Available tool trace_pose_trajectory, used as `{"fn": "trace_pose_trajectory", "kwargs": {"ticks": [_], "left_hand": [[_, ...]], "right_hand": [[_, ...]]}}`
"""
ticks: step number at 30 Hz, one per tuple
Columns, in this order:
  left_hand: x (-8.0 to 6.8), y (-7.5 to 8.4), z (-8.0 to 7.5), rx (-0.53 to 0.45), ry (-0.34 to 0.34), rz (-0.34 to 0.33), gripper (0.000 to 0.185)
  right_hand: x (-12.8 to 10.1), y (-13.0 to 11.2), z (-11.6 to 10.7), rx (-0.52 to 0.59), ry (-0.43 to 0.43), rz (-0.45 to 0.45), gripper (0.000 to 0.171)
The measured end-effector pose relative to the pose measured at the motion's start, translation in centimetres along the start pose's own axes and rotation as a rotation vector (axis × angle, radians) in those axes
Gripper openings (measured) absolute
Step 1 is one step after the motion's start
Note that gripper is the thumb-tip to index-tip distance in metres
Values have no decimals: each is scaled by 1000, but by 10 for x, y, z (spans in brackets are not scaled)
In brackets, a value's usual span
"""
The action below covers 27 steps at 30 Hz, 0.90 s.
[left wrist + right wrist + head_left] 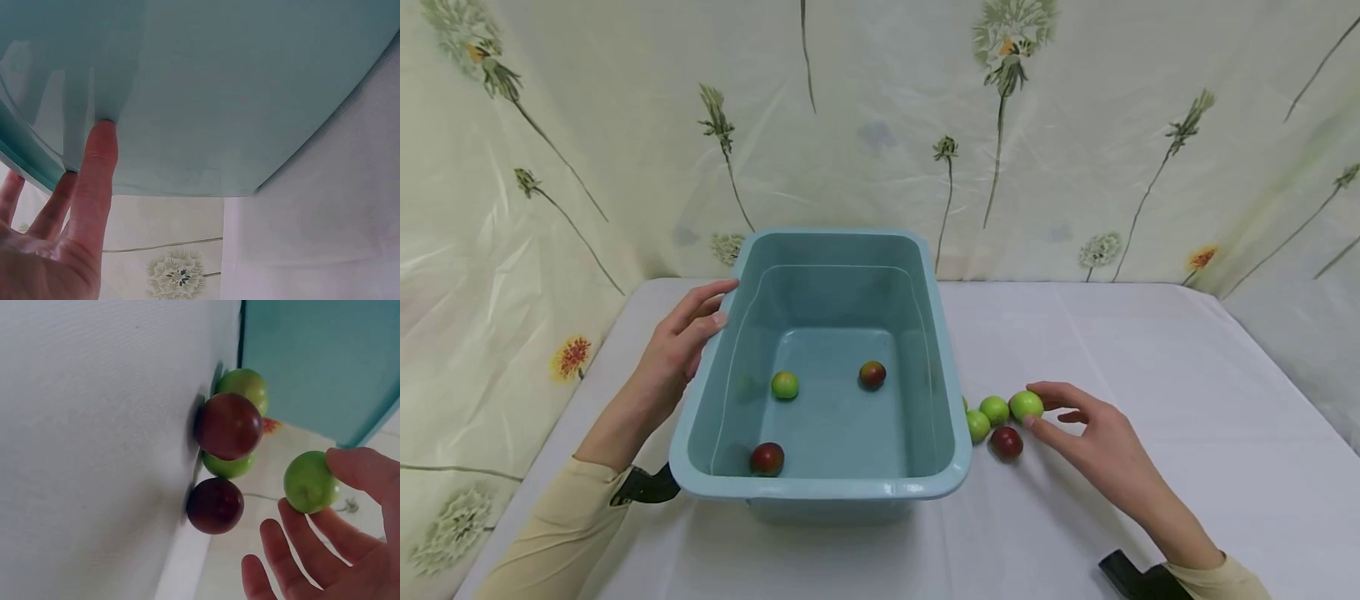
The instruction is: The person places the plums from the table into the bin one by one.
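Observation:
A light blue plastic basin (850,487) stands on the table with a green plum (785,385) and two dark red plums (872,375) on its floor. My left hand (666,354) touches the basin's left side from outside; in the left wrist view its straight fingers (94,169) rest on the outer wall and under the rim. To the right of the basin, my right hand (1093,433) pinches a green plum (310,482) between thumb and fingertips. Close by on the table lie several more, among them a green plum (995,410) and a dark red plum (1006,444).
A white cloth covers the table (1120,333). Behind and beside it hangs a pale curtain (865,167) printed with dandelions. The basin's right wall partly hides the loose plums nearest to it. Black straps (651,485) sit at both wrists.

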<state>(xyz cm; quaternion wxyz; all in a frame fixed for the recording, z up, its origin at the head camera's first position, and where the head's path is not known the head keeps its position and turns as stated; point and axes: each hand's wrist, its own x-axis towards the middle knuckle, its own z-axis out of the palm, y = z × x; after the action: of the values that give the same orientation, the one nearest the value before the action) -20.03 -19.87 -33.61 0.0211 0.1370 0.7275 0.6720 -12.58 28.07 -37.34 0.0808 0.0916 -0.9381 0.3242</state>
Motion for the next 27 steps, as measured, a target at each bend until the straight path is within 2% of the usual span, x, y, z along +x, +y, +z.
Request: {"fn": "trace_pose_trajectory", "kwargs": {"ticks": [10,27], "left_hand": [[0,-1,1,11,5,-7,44],[0,-1,2,24,11,-14,45]], "right_hand": [[15,-12,5,44,27,-29,38],[40,-25,10,100,14,-97,38]]}}
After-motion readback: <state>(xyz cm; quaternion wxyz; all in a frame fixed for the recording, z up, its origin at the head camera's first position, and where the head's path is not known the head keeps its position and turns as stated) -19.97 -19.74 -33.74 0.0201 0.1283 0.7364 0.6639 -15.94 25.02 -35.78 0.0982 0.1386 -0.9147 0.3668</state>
